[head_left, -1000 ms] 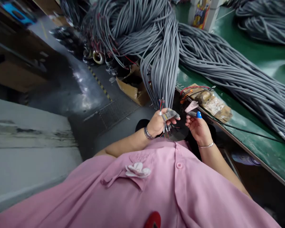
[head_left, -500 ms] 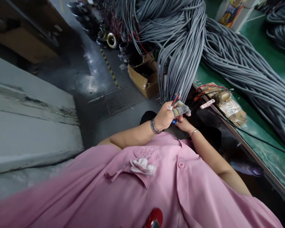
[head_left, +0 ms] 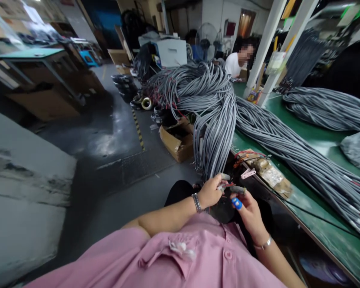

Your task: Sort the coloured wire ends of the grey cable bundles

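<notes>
A thick bundle of grey cables [head_left: 213, 132] hangs off the edge of the green table [head_left: 324, 224], its ends showing coloured wires. My left hand [head_left: 210, 192], with grey finger cots and a wrist bracelet, is closed on the wire ends of that bundle. My right hand [head_left: 248, 208] is just to its right, fingers curled, with a blue cot on the thumb and a grey cot on a finger, pinching the same wire ends. Both hands meet above my lap, over my pink shirt.
More grey cable bundles [head_left: 327, 108] lie on the green table. A taped fixture with red wires [head_left: 264, 170] sits at the table edge. An open cardboard box [head_left: 177, 140] stands on the floor. A person in white [head_left: 237, 62] sits far back.
The camera has tilted up, showing the room beyond. My right hand has come out from under the left and now sits beside it on the wire ends.
</notes>
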`<state>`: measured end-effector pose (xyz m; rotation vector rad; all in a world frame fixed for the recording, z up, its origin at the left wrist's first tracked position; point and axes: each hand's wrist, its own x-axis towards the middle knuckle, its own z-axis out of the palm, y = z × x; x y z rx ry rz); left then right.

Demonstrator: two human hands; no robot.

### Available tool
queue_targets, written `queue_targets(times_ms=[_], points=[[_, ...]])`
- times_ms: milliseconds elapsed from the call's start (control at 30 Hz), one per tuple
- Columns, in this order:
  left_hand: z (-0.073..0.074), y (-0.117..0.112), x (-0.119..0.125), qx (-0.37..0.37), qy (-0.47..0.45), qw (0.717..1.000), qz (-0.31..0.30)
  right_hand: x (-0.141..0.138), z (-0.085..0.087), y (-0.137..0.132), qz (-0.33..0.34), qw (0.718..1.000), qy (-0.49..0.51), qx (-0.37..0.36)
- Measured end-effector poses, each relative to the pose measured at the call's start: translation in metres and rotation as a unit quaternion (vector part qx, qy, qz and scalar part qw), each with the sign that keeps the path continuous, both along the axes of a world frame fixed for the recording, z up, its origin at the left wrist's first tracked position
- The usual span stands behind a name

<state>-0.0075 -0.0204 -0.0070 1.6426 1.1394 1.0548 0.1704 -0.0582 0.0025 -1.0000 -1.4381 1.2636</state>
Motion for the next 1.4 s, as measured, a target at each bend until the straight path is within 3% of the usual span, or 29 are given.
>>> queue_targets(times_ms=[100,200,367,533,700,800,967,1200,1400], points=[[0.007,-0.003,0.006,0.048,0.100,0.993,-0.029,-0.010,0.009,-0.005,-0.018,0.999,0.024,0.029],[0.012,-0.007,0.011,0.060,0.130,0.988,-0.053,-0.012,0.008,0.001,-0.048,0.998,0.021,0.030],[0.016,-0.012,0.012,0.007,0.029,0.993,-0.113,0.002,-0.002,0.013,-0.110,0.987,0.102,-0.061],[0.017,-0.003,0.012,-0.074,-0.045,0.981,-0.175,0.008,-0.003,0.016,-0.074,0.969,0.199,-0.130],[0.017,0.001,0.015,-0.160,-0.026,0.964,-0.211,0.009,-0.002,0.014,-0.070,0.979,0.140,-0.129],[0.020,-0.001,0.016,-0.202,-0.045,0.957,-0.203,0.012,-0.002,0.014,-0.088,0.988,0.087,-0.087],[0.021,-0.003,0.020,-0.247,-0.118,0.949,-0.154,0.018,-0.002,0.019,-0.088,0.989,0.104,-0.062],[0.012,-0.002,0.024,-0.214,-0.100,0.962,-0.135,0.015,0.000,0.020,-0.100,0.989,0.099,-0.043],[0.007,-0.003,0.024,-0.201,-0.139,0.969,-0.045,0.006,-0.002,0.022,-0.130,0.981,0.130,-0.069]])
